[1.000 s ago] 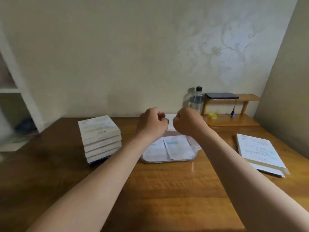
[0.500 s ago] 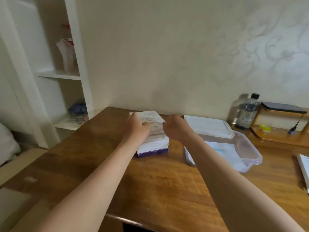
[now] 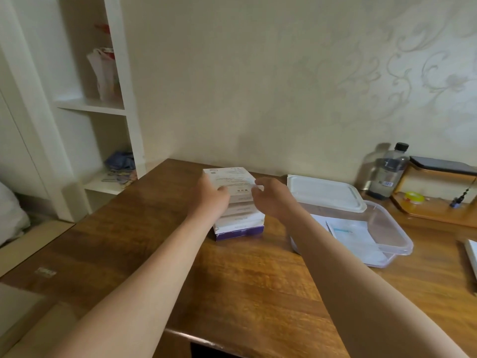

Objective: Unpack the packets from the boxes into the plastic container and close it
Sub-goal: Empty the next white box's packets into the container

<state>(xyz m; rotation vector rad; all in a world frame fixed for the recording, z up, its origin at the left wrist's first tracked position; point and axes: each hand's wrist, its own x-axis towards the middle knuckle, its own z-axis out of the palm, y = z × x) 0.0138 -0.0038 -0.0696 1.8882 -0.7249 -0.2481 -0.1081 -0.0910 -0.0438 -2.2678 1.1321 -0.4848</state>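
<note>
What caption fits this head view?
The left hand and right hand grip the top box of a stack beside the plastic container.

A home room: patterned wallpaper [image 3: 387,73], white shelving [image 3: 90,104], wooden desk [image 3: 154,228].

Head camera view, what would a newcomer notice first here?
The left hand and right hand grip the top box of a stack on the table. Just right sits an open plastic container holding white packets, its lid lying at its far edge.
</note>
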